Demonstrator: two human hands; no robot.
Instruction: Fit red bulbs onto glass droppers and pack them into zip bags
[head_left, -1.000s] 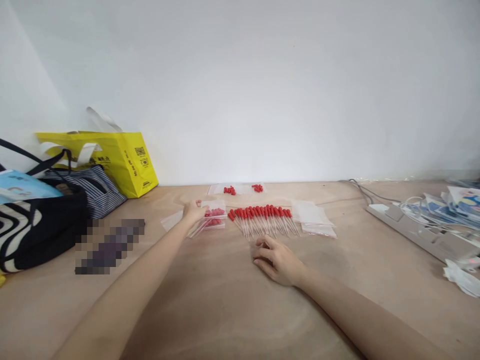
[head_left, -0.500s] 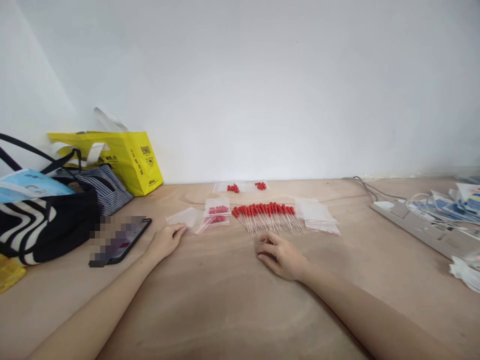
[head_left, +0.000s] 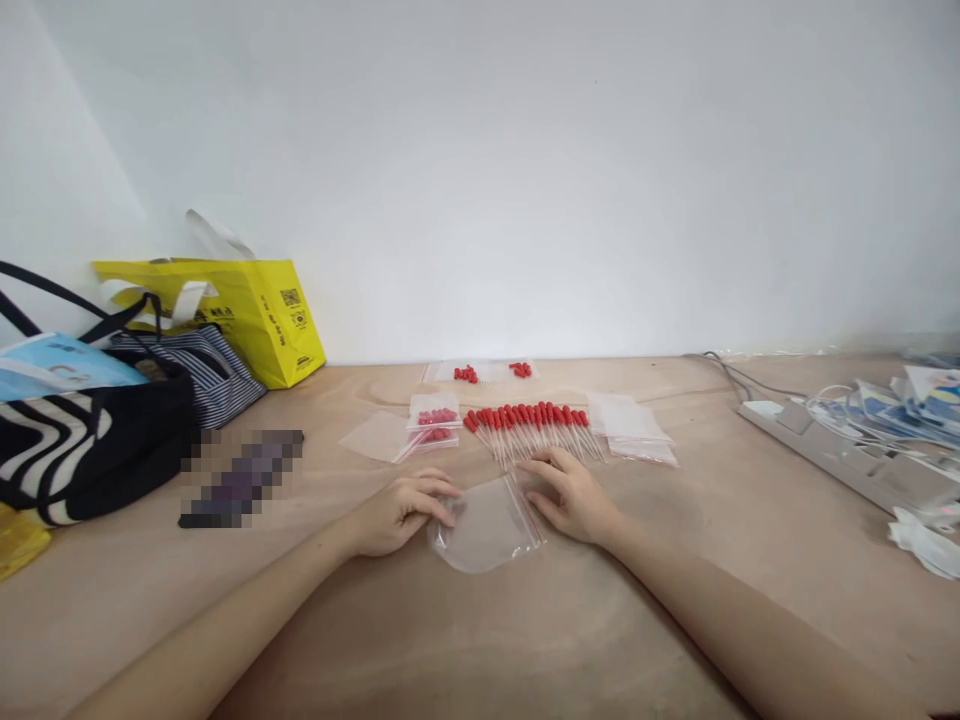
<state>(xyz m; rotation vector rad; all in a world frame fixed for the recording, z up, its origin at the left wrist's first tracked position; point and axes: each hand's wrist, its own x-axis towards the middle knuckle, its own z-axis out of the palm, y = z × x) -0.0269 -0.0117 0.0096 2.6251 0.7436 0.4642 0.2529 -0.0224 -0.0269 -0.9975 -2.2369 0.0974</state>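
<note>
A clear zip-lock bag (head_left: 484,525) lies flat on the table between my hands, with its red-lined zip strip toward the right. My left hand (head_left: 405,508) has its thumb and fingers closed on the bag's left edge. At the zip end, my right hand (head_left: 574,495) is curved with thumb and fingers apart, its fingertips close to the strip. Just beyond my hands lies a fanned row of clear droppers with red bulbs (head_left: 536,415). Left of them are small zip bags holding red pieces (head_left: 435,418), beside an empty-looking flat bag (head_left: 373,437).
A stack of clear bags (head_left: 630,430) lies right of the droppers. Red pieces (head_left: 466,374) rest on a bag near the wall. A phone (head_left: 240,490), a striped pouch (head_left: 210,365) and a yellow bag (head_left: 277,320) are left; a power strip (head_left: 825,450) is right.
My left hand has moved right from the left-hand bags to the middle. A clear zip-lock bag now lies between my hands. My right hand has shifted slightly up and right.
</note>
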